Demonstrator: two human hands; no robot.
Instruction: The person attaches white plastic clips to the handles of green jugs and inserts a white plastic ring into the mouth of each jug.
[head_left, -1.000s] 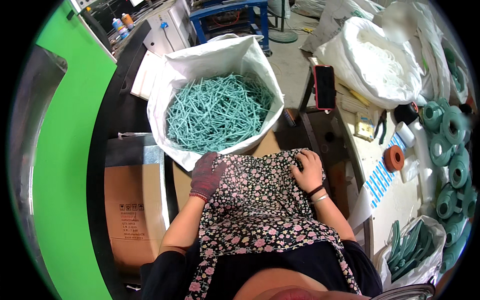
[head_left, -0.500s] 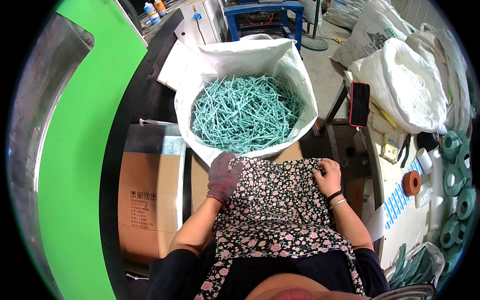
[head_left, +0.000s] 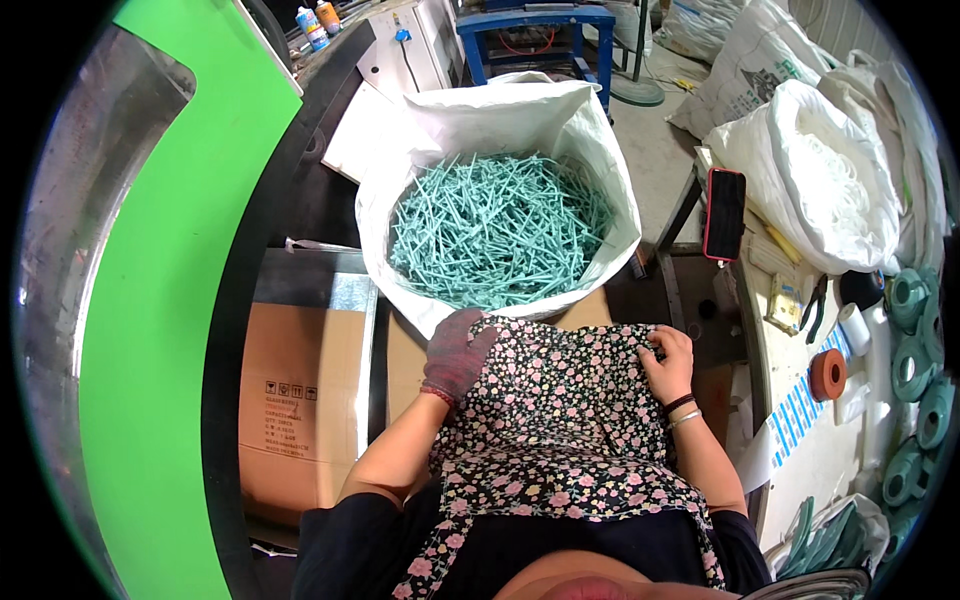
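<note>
A person in a dark top is seen from above, with a flowered black apron (head_left: 560, 410) spread out in front, at 5 o'clock from the middle of the view. The left hand (head_left: 458, 355), in a dark red glove, lies at the apron's 10 o'clock corner, thumb side toward the cloth. The bare right hand (head_left: 668, 362) lies at its 2 o'clock corner, fingers loosely bent and thumb apart from them. Both touch the cloth; whether either grips it, I cannot tell, as the fingertips are partly hidden.

At 12 o'clock, just beyond the left hand, stands an open white sack (head_left: 510, 108) holding a tangle of thin green sticks (head_left: 500, 230). A cardboard box (head_left: 285, 380) sits at 8 o'clock, a bright green panel (head_left: 150, 310) at 9. At 2 o'clock is a phone (head_left: 724, 214); at 3, a brown roll (head_left: 828, 374) rests on a pale table (head_left: 808, 490), near pliers (head_left: 816, 310).
</note>
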